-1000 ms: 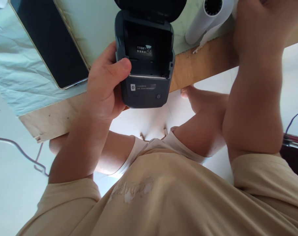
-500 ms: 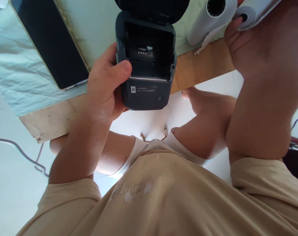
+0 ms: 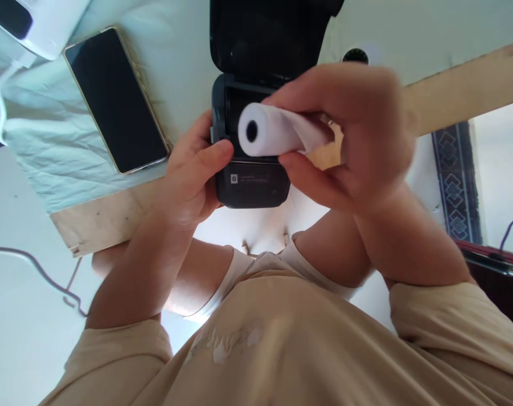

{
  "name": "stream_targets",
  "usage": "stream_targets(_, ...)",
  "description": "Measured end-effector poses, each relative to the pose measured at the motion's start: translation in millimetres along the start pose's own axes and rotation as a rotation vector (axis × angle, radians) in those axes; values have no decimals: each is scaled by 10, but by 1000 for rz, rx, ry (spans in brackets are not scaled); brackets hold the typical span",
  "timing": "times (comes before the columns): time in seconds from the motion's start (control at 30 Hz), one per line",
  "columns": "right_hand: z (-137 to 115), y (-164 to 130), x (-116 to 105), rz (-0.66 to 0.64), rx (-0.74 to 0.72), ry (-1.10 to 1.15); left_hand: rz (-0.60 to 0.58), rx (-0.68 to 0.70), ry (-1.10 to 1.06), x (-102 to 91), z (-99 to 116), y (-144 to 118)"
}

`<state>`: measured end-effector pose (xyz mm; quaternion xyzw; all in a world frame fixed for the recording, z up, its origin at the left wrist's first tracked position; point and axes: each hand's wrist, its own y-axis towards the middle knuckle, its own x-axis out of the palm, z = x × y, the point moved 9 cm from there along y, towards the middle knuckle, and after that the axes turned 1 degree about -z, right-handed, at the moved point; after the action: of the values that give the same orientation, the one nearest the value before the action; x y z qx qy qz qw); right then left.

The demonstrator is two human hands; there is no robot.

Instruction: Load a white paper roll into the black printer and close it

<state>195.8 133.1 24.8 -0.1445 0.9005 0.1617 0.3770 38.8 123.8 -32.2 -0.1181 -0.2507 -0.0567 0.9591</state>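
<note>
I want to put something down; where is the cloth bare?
Bare cloth lies between phone and raised lid, and right of the rear roll, down to the wooden edge. It is crowded at the black device: left hand, right hand, white roll.

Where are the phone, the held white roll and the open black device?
Phone [image 3: 117, 100], head view: middle of its dark screen.
White roll [image 3: 277, 132], head view: its curved paper side.
Black device [image 3: 254, 189], head view: panel below its opening.
</note>
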Motion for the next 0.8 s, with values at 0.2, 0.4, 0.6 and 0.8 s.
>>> stream_targets(0.2,-377,43,-100,156,-203,-311,-55,-23,-3,-4,-8,-19)
stream_targets(0.4,-416,42,-109,279,-336,-196,-69,-32,29,-47,-51,-25)
stream_targets(0.6,-395,48,-127,358,-392,-225,-70,-54,52,-56,-65,-18)
stream_targets(0.8,-498,-82,-168,462,-500,-139,-93,-31,47,-56,-64,4)
